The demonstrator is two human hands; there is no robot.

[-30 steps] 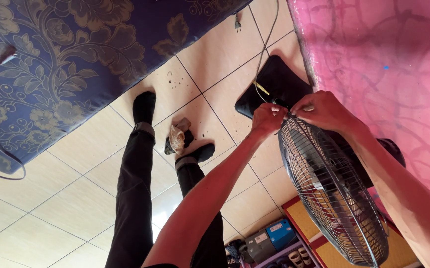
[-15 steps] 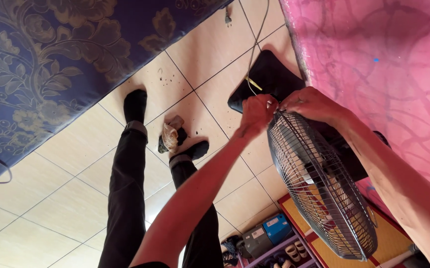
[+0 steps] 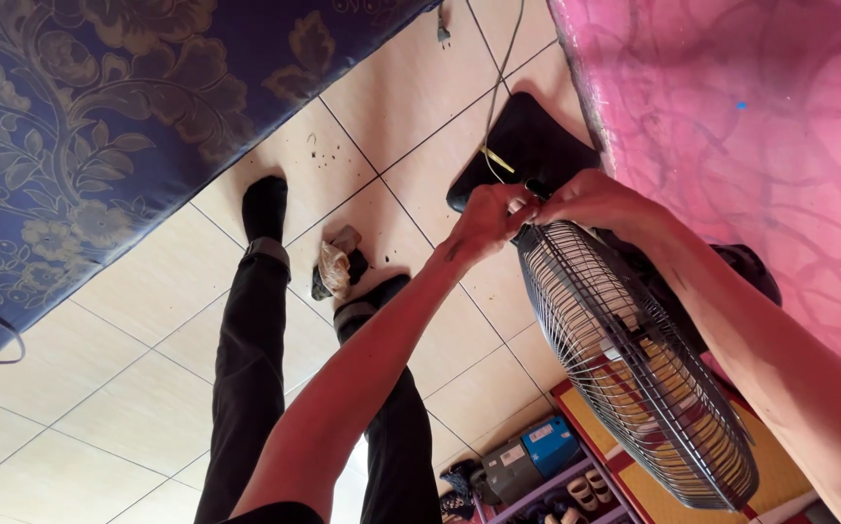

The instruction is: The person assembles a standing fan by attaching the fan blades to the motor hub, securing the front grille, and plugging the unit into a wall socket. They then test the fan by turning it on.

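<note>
A standing fan with a round wire grille [image 3: 624, 359] and a black base [image 3: 527, 146] is in front of me at the right. My left hand [image 3: 483, 218] and my right hand [image 3: 585, 199] meet at the grille's far rim, fingers pinched on the wire edge. Both forearms reach in from the bottom of the view. The fan's motor housing [image 3: 745, 267] shows dark behind my right arm. What the fingertips hold at the rim is too small to make out.
My legs in black trousers [image 3: 250, 369] and dark socks stand on beige floor tiles [image 3: 110, 388]. A crumpled wrapper [image 3: 335, 267] lies between the feet. A blue floral mattress [image 3: 100, 126] lies left, pink fabric [image 3: 750, 107] right. A cable [image 3: 498, 68] runs to the fan base. Small boxes [image 3: 527, 456] sit below.
The view shifted slightly. Both hands stayed pinched at the grille rim, and the left hand slid a little left and down along it. The grille tilted slightly.
</note>
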